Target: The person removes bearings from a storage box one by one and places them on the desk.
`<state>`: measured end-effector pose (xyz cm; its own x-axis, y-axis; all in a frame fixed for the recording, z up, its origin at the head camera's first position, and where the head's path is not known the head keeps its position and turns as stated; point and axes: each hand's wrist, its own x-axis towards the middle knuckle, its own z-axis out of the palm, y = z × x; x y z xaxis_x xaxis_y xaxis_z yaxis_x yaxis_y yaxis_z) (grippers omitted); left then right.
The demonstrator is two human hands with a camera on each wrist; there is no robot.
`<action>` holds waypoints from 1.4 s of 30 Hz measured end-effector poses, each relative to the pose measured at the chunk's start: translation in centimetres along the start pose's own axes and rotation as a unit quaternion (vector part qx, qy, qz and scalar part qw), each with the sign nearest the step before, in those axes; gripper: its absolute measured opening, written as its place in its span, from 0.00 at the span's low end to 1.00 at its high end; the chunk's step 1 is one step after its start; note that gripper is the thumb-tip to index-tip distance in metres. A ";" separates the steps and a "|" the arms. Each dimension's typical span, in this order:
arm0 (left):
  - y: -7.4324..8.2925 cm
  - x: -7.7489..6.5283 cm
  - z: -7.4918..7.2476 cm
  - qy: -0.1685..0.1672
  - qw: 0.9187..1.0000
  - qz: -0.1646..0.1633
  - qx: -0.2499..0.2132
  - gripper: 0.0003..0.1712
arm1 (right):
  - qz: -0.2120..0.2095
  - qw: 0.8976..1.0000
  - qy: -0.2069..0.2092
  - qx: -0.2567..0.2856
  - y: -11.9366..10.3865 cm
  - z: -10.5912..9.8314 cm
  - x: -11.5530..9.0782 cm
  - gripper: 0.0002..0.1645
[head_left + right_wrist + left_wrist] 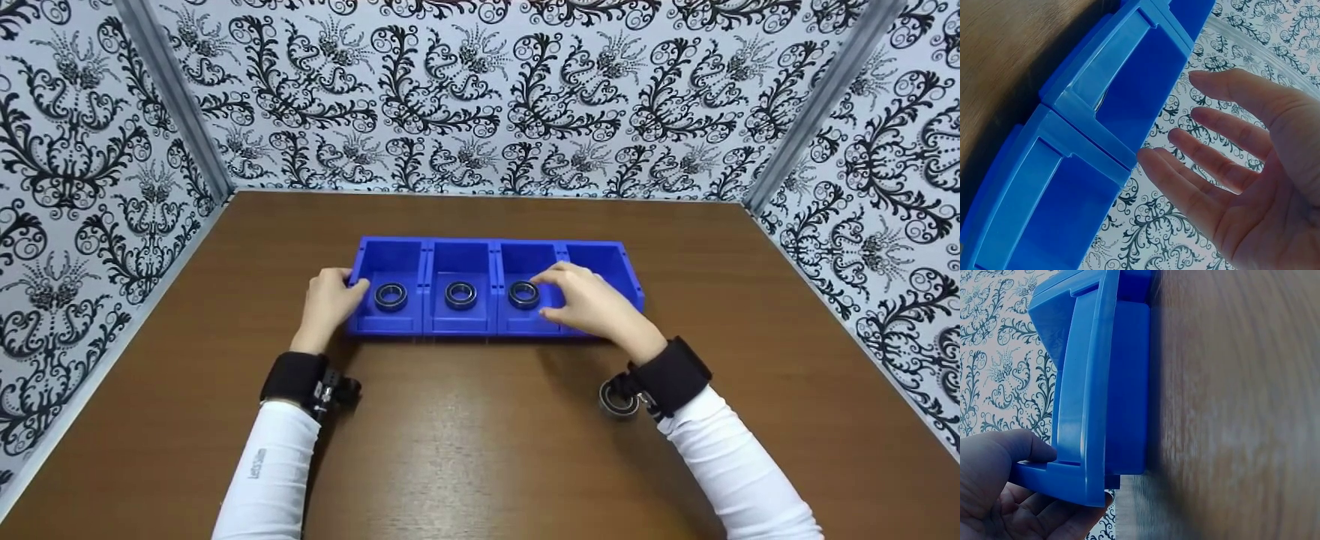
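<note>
A row of joined blue bins (461, 325) stands on the table. One ring-shaped bearing lies in each of the three left compartments: the left bearing (391, 297), the middle bearing (460, 295) and the third bearing (523, 295). My left hand (331, 300) grips the outer left wall of the row, thumb inside; the left wrist view shows the thumb over the blue rim (1095, 410). Over the third and fourth compartments is my right hand (592, 304), fingers spread and loosely bent, holding nothing. In the right wrist view its fingertips (1148, 157) appear beside the bin edge.
Another bearing (619, 400) lies on the brown table (450, 435), partly hidden by the right wrist's camera. The fourth compartment (600, 262) is partly covered by the right hand. Patterned walls (465, 97) enclose the table at the back and sides.
</note>
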<state>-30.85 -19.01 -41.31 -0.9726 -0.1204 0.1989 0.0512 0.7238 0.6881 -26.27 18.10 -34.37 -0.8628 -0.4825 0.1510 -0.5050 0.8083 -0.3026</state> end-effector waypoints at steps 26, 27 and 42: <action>0.0 0.1 0.0 -0.004 1.000 -0.008 0.003 0.13 | 0.014 1.000 -0.018 0.010 0.6 1.1 2.9 0.30; -0.1 0.1 0.0 -0.005 1.000 -0.008 0.002 0.13 | 0.015 1.000 -0.021 0.010 0.5 1.2 3.0 0.30; 0.0 -0.1 -0.1 -0.003 1.000 -0.007 -0.001 0.13 | 0.028 0.999 -0.046 0.002 0.9 1.9 4.8 0.30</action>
<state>-30.74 -19.07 -41.28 -0.9744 -0.1266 0.1859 0.0384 0.7208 0.6920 -30.86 15.86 -35.67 -0.8840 -0.4652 0.0455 -0.4550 0.8340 -0.3122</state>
